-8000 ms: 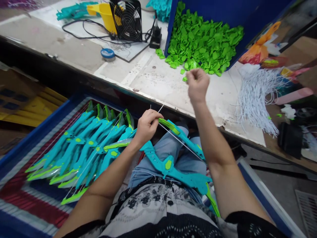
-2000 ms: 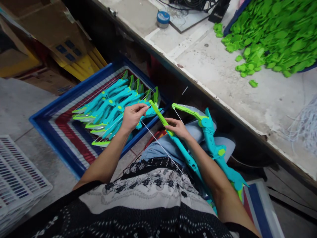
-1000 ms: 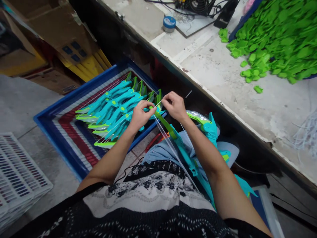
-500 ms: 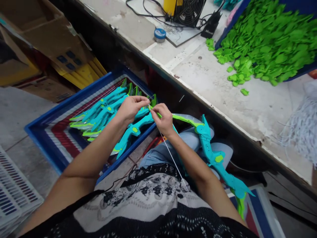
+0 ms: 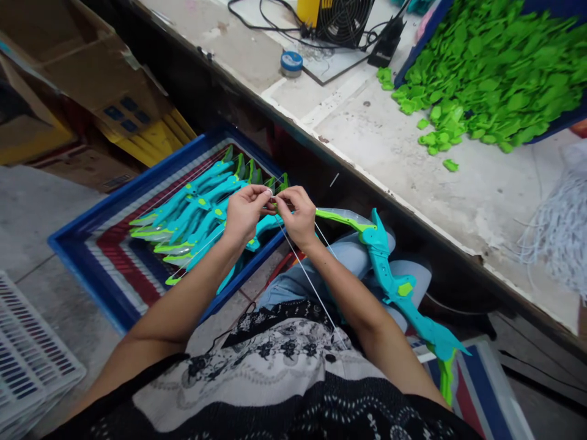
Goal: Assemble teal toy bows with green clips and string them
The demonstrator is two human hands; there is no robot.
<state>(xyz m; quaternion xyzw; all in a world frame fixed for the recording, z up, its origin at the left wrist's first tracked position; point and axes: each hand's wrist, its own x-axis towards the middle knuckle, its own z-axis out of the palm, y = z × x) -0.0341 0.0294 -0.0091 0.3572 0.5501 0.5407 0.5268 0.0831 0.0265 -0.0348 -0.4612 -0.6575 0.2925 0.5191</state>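
My left hand (image 5: 243, 214) and my right hand (image 5: 299, 215) meet at the centre, fingertips nearly touching. Both pinch a thin white string (image 5: 308, 275), which bends into a small curl at the left fingertips. From there it runs down past my right wrist towards my lap. A turquoise and green toy bow (image 5: 384, 266) lies across my knees, its upper green limb reaching behind my right hand. That limb's tip is hidden by my fingers. Just beyond my left hand, several similar toy bows (image 5: 197, 205) lie side by side.
Those bows rest in a blue-rimmed tray (image 5: 76, 260) on my left. A workbench (image 5: 348, 131) carries a blue-lidded tin (image 5: 291, 63), a black fan (image 5: 343, 21), a heap of green plastic parts (image 5: 499, 79) and a bundle of white strings (image 5: 557, 226). Cardboard boxes (image 5: 87, 73) stand at upper left.
My left fingers have curled in and turned towards my right hand, and the string now bends round at the fingertips. My right hand has shifted slightly left. The bow on my lap has barely moved.
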